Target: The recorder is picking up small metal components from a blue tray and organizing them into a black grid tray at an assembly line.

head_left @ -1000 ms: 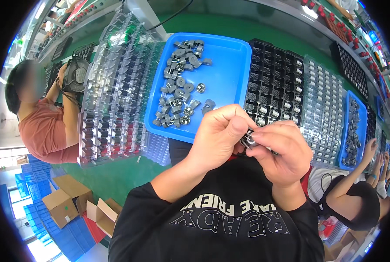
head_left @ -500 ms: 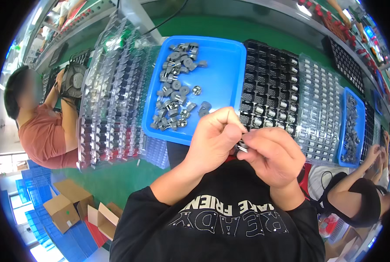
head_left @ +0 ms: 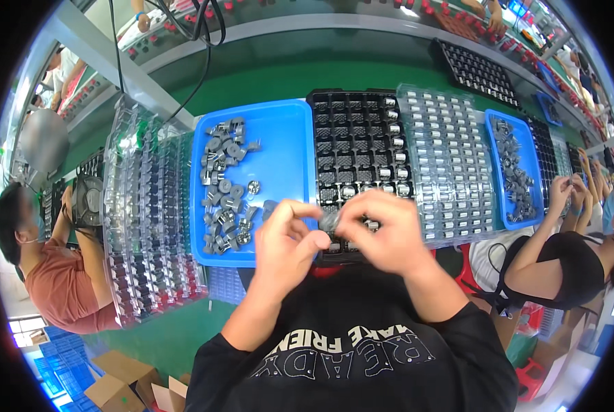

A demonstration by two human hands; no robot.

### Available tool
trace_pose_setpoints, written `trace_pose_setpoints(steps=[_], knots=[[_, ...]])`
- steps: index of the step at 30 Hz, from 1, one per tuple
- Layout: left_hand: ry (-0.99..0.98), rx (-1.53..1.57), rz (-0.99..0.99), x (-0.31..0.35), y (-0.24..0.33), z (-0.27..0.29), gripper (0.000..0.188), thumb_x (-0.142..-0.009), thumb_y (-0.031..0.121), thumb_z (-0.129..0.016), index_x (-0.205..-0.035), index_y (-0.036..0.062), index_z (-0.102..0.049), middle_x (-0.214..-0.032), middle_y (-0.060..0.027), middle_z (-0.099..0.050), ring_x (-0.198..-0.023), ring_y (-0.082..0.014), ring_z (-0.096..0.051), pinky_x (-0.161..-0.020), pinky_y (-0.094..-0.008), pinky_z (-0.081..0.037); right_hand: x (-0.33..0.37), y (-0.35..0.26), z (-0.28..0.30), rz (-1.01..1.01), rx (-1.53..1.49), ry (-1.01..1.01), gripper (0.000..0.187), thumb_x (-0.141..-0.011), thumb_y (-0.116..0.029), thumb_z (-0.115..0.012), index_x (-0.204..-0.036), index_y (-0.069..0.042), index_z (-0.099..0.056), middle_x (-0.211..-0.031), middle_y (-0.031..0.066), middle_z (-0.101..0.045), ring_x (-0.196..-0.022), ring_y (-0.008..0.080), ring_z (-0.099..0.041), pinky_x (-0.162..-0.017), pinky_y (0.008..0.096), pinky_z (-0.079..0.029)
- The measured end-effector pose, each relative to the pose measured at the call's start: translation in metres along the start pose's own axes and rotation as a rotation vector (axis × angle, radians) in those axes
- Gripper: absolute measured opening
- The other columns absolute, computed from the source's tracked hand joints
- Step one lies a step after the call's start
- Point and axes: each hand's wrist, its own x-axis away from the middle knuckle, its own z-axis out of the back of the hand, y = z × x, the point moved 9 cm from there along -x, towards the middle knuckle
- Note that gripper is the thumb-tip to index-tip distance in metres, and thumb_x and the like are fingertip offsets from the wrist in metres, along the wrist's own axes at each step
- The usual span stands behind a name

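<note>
Between my hands is a small grey round part (head_left: 329, 221), blurred by motion. My right hand (head_left: 384, 225) pinches it at the fingertips. Close by on the left, my left hand (head_left: 285, 242) has its thumb and forefinger apart, with nothing visibly gripped. Both hands are over the near edge of a black compartment tray (head_left: 351, 159), whose right column and near rows hold silvery cylindrical parts. On the left, a blue tray (head_left: 283, 147) carries a heap of grey round parts with metal pieces (head_left: 224, 185). One grey part in it lies partly behind my left hand.
Stacked clear plastic trays (head_left: 142, 220) stand at the left, beside a seated person (head_left: 63, 268). To the right lie a clear tray of silvery cylinders (head_left: 448, 161), another blue tray (head_left: 522, 221) of grey parts and a second person (head_left: 551, 268). Cables (head_left: 207, 44) hang at the back.
My view has shifted, so the trays appear farther left and lower. My hands have drawn apart; the left thumb and forefinger have separated, while the part stays at my right fingertips.
</note>
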Motion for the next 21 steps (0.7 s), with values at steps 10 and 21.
trace_pose_setpoints(steps=[10, 21], knots=[[0.098, -1.108, -0.004, -0.04, -0.016, 0.047, 0.048, -0.076, 0.018, -0.083, -0.12, 0.0057, -0.068, -0.12, -0.0161, -0.062, -0.104, -0.0381, -0.063, -0.095, -0.0473, -0.048, -0.05, 0.112, 0.023, -0.082, 0.879, -0.22, 0.007, -0.08, -0.005, -0.069, -0.087, -0.003, -0.066, -0.091, 0.0143, -0.065, -0.095, 0.0365, -0.065, -0.083, 0.0456, -0.054], [0.141, -1.12, 0.057, -0.041, -0.032, 0.063, 0.054, -0.076, 0.021, -0.082, -0.124, 0.0051, -0.062, -0.097, -0.0143, -0.069, -0.095, -0.035, -0.067, -0.086, -0.0468, -0.048, -0.024, 0.207, 0.193, -0.751, 0.638, 0.165, 0.039, -0.07, -0.033, -0.089, -0.082, -0.003, -0.066, -0.083, 0.019, -0.072, -0.084, 0.0344, -0.071, -0.078, 0.0421, -0.056]])
